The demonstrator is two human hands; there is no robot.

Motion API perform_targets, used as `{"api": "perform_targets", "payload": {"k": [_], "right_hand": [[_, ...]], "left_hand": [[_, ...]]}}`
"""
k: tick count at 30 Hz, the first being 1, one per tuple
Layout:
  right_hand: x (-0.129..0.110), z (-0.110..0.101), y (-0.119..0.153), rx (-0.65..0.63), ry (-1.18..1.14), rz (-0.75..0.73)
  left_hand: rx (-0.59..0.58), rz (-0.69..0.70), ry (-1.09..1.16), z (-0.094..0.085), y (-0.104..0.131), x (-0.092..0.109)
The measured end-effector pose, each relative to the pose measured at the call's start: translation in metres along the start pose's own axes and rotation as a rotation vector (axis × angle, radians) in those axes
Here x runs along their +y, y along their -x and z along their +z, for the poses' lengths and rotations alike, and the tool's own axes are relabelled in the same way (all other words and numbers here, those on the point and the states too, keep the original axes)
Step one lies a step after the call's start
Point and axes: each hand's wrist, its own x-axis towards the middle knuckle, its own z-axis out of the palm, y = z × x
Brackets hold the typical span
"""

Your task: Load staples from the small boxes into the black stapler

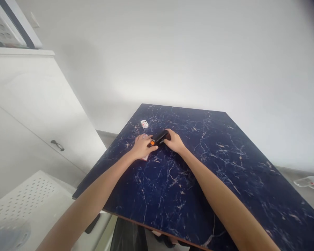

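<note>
Both hands meet at a black object with an orange part (pixel 159 138) over the middle of the blue marbled table (pixel 162 184). My left hand (pixel 143 146) is closed around its left end, by the orange part. The right end is gripped between the thumb and fingers of my right hand (pixel 174 141). Beneath my left hand lies a flat white and red item (pixel 145 158), mostly covered by the hand. A small white box with dark and red print (pixel 144 124) sits farther back on the table, left of the black object.
A white cabinet (pixel 42 115) with a dark handle stands at the left. Below it is a white perforated surface (pixel 26 195). A pale wall (pixel 185 55) rises behind the table. Clear plastic packaging (pixel 309 181) lies beyond the table's right edge.
</note>
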Motion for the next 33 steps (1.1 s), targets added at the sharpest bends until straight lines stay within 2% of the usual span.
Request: {"api": "perform_targets", "payload": {"k": [3, 5, 7, 9, 12, 14, 16, 19, 21, 24, 27, 30, 33], "right_hand": [[-0.004, -0.028, 0.048, 0.001, 0.139, 0.057], [-0.003, -0.045, 0.074, -0.003, 0.183, 0.048], [-0.002, -0.057, 0.091, 0.012, 0.162, 0.022], [-0.001, -0.065, 0.098, 0.004, 0.1, -0.005], [0.0, -0.071, 0.096, -0.109, 0.028, -0.017], [0.001, -0.073, 0.093, -0.157, 0.008, 0.006], [0.002, -0.075, 0.092, -0.152, -0.02, 0.022], [0.003, -0.077, 0.093, -0.138, -0.066, 0.002], [0.001, -0.079, 0.095, -0.155, -0.075, -0.025], [-0.003, -0.08, 0.099, -0.187, -0.067, -0.04], [-0.009, -0.08, 0.109, -0.159, -0.012, 0.003], [-0.012, -0.081, 0.121, -0.081, 0.103, 0.051], [-0.012, -0.082, 0.125, 0.022, 0.201, 0.114]], "left_hand": [[-0.023, 0.128, 0.086, 0.002, 0.005, 0.02], [0.027, 0.128, 0.149, -0.002, -0.006, 0.021], [0.163, 0.017, 0.156, -0.008, -0.031, 0.008], [0.232, -0.077, 0.139, -0.015, -0.062, -0.011], [0.215, -0.164, 0.137, -0.017, -0.1, -0.034], [0.148, -0.134, 0.16, -0.011, -0.11, -0.037], [0.07, -0.067, 0.199, -0.001, -0.107, -0.028], [-0.039, 0.021, 0.28, 0.012, -0.091, -0.004], [-0.125, 0.048, 0.359, 0.014, -0.078, 0.01], [-0.239, 0.019, 0.464, 0.007, -0.059, 0.023], [-0.204, 0.014, 0.457, -0.004, -0.038, 0.028], [-0.138, 0.077, 0.341, -0.01, -0.023, 0.03], [-0.175, 0.116, 0.307, -0.012, -0.017, 0.029]]}}
